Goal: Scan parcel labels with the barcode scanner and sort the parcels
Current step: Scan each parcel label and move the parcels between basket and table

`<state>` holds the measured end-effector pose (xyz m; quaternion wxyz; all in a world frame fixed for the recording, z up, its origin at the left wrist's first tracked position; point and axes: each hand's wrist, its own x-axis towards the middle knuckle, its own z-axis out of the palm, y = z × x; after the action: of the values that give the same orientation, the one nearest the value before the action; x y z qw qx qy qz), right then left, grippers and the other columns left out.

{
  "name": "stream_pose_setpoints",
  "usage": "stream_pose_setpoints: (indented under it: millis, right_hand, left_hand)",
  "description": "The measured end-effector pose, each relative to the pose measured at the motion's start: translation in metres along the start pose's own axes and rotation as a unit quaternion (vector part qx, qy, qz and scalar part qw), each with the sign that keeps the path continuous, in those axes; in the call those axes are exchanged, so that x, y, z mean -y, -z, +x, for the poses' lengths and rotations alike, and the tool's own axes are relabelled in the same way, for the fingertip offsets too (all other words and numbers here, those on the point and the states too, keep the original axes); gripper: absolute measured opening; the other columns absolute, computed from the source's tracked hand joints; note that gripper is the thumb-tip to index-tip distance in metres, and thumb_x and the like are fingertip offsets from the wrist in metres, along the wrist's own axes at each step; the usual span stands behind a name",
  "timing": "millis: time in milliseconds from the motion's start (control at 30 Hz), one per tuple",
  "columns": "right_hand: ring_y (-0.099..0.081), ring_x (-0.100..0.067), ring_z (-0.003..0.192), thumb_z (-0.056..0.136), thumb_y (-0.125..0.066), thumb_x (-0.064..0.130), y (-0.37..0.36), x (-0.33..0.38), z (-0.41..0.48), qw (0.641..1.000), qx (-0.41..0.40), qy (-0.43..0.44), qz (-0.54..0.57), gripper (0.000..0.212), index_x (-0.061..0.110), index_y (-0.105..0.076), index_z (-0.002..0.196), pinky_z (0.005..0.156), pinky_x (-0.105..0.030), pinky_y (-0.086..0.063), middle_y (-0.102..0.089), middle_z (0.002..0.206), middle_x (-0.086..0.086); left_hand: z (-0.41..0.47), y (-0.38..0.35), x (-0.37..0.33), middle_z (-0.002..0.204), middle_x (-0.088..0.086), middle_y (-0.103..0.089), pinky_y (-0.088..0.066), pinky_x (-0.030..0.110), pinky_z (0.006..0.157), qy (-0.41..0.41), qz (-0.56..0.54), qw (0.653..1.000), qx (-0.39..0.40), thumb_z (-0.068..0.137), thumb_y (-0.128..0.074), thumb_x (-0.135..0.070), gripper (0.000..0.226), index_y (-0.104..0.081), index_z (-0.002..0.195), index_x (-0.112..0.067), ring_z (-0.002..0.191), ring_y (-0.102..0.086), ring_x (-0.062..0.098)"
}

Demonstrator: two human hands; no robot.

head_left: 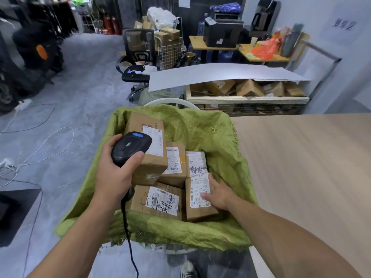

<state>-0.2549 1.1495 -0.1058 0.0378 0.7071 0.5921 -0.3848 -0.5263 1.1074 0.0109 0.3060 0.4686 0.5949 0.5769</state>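
Note:
My left hand (116,173) grips a black barcode scanner (130,147) with a blue button, held over a green cloth-lined basket (226,141) of cardboard parcels. Its black cable hangs down toward the floor. My right hand (217,194) grasps the right side of a small labelled parcel (197,199) at the basket's right front, thumb on its white label. A large parcel (148,137) lies at the back left. A parcel with handwriting (160,199) sits at the front. Two more labelled parcels (176,163) lie in the middle.
A light wooden table (311,167) stands to the right of the basket. Behind it a crate (247,99) holds several cardboard boxes under a white board. An office chair (138,57) stands further back. White cables (40,141) trail on the grey floor at left.

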Motion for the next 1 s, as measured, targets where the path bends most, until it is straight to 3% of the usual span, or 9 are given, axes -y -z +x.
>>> stream_pose_setpoints:
  millis: [100, 200, 367, 467, 533, 700, 800, 933, 1000]
  right_hand:
    - [-0.032, -0.03, 0.148, 0.101, -0.049, 0.051, 0.009, 0.012, -0.032, 0.988, -0.099, -0.014, 0.115, 0.068, 0.021, -0.027, 0.158, 0.117, -0.04, -0.029, -0.032, 0.162, -0.01]
    - [-0.037, -0.028, 0.145, 0.103, -0.048, 0.045, 0.01, 0.018, -0.075, 0.971, -0.185, 0.008, 0.148, 0.063, 0.011, -0.036, 0.154, 0.114, -0.035, -0.031, -0.038, 0.159, -0.01]
    - [-0.032, -0.029, 0.144, 0.101, -0.05, 0.035, -0.005, 0.001, -0.138, 0.935, -0.35, 0.045, 0.017, 0.055, 0.015, -0.043, 0.151, 0.117, -0.04, -0.03, -0.038, 0.156, -0.012]
    - [-0.019, -0.031, 0.151, 0.101, -0.037, 0.044, -0.006, -0.013, -0.174, 0.914, -0.397, 0.031, -0.073, 0.057, 0.021, -0.039, 0.153, 0.12, -0.047, -0.025, -0.029, 0.162, -0.01]
    - [-0.008, -0.03, 0.154, 0.101, -0.029, 0.051, -0.009, -0.036, -0.213, 0.905, -0.406, -0.028, -0.124, 0.061, 0.027, -0.029, 0.157, 0.122, -0.05, -0.016, -0.018, 0.167, -0.007]
    - [0.01, -0.028, 0.155, 0.103, -0.023, 0.057, -0.029, -0.117, -0.299, 0.893, -0.369, -0.185, -0.18, 0.065, 0.031, -0.007, 0.16, 0.122, -0.055, -0.002, 0.004, 0.169, -0.003]
    - [0.013, -0.028, 0.154, 0.103, -0.021, 0.059, -0.05, -0.161, -0.355, 0.882, -0.363, -0.255, -0.161, 0.066, 0.031, -0.004, 0.161, 0.122, -0.055, 0.0, 0.007, 0.169, -0.002]
    - [0.013, -0.027, 0.155, 0.103, -0.021, 0.059, -0.088, -0.217, -0.436, 0.859, -0.365, -0.339, -0.118, 0.066, 0.032, -0.005, 0.161, 0.122, -0.055, 0.0, 0.006, 0.169, -0.003]
    - [0.012, -0.027, 0.155, 0.103, -0.021, 0.059, -0.109, -0.243, -0.48, 0.844, -0.365, -0.381, -0.094, 0.066, 0.032, -0.005, 0.161, 0.122, -0.056, 0.0, 0.006, 0.169, -0.003]
  left_hand:
    - [-0.009, 0.008, -0.009, 0.111, -0.021, -0.061, -0.041, 0.0, 0.069, -0.024, -0.004, 0.999, 0.036, 0.068, -0.072, -0.036, 0.064, -0.051, 0.128, -0.032, 0.086, -0.059, -0.019]
    - [-0.026, 0.016, -0.019, 0.112, -0.022, -0.062, -0.044, 0.007, 0.074, -0.042, -0.02, 0.995, 0.083, 0.069, -0.073, -0.037, 0.066, -0.052, 0.131, -0.03, 0.091, -0.061, -0.015]
    - [-0.065, 0.023, -0.031, 0.112, -0.023, -0.061, -0.043, 0.003, 0.073, -0.07, -0.037, 0.984, 0.157, 0.07, -0.074, -0.037, 0.065, -0.052, 0.13, -0.032, 0.091, -0.059, -0.018]
    - [-0.085, 0.02, -0.036, 0.111, -0.024, -0.06, -0.041, 0.0, 0.071, -0.077, -0.039, 0.978, 0.191, 0.071, -0.074, -0.037, 0.064, -0.051, 0.13, -0.033, 0.088, -0.058, -0.02]
    - [-0.104, 0.011, -0.046, 0.108, -0.025, -0.058, -0.041, 0.0, 0.07, -0.095, -0.04, 0.965, 0.239, 0.073, -0.08, -0.034, 0.063, -0.05, 0.129, -0.034, 0.085, -0.057, -0.022]
    - [-0.157, -0.022, -0.072, 0.113, -0.023, -0.061, -0.047, 0.019, 0.078, -0.111, -0.072, 0.931, 0.339, 0.071, -0.074, -0.041, 0.062, -0.048, 0.127, -0.041, 0.092, -0.062, -0.011]
    - [-0.195, -0.046, -0.084, 0.115, -0.022, -0.063, -0.05, 0.027, 0.084, -0.128, -0.086, 0.908, 0.389, 0.071, -0.075, -0.042, 0.065, -0.049, 0.13, -0.041, 0.098, -0.064, 0.001]
    - [-0.261, -0.079, -0.102, 0.12, -0.018, -0.062, -0.049, 0.029, 0.089, -0.149, -0.112, 0.864, 0.467, 0.067, -0.077, -0.049, 0.076, -0.048, 0.135, -0.034, 0.106, -0.063, 0.004]
    - [-0.303, -0.092, -0.112, 0.119, -0.02, -0.062, -0.049, 0.024, 0.086, -0.152, -0.125, 0.842, 0.502, 0.068, -0.077, -0.046, 0.071, -0.048, 0.132, -0.036, 0.103, -0.062, -0.002]
